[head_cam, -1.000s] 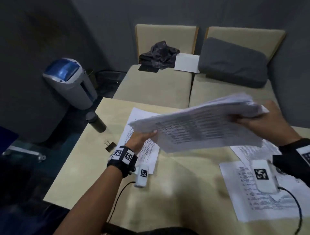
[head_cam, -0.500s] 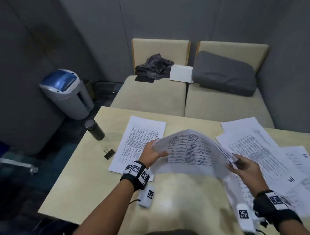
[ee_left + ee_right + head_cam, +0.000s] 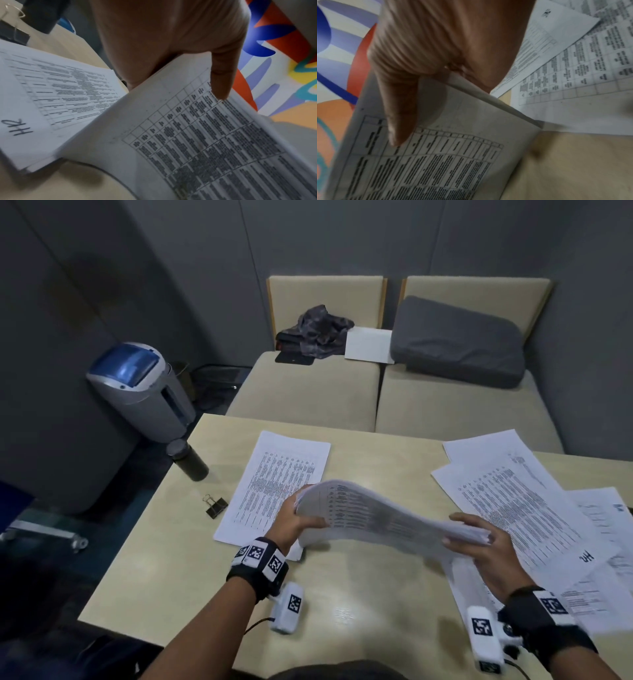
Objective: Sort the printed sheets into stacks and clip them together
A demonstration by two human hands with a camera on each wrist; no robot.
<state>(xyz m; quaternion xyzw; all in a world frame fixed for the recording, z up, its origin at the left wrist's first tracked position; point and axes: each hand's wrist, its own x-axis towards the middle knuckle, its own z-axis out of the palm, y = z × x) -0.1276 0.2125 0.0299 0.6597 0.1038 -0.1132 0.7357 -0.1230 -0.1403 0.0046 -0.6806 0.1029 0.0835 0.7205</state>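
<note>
Both hands pinch the sagging stack (image 3: 383, 518) above the table (image 3: 359, 594), left hand (image 3: 297, 520) and right hand (image 3: 479, 546) at opposite ends of its long axis, clip (image 3: 215, 506) nearer the left

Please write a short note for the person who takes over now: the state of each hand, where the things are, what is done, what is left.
Left hand and right hand each grip one end of a sheet bundle, held bowed above the table.
One stack lies flat behind the left hand; the binder clip sits unused to its left.
Loose sheets overlap unsorted on the right.
Left: set the bundle down, sort the rest, clip the stacks.
</note>
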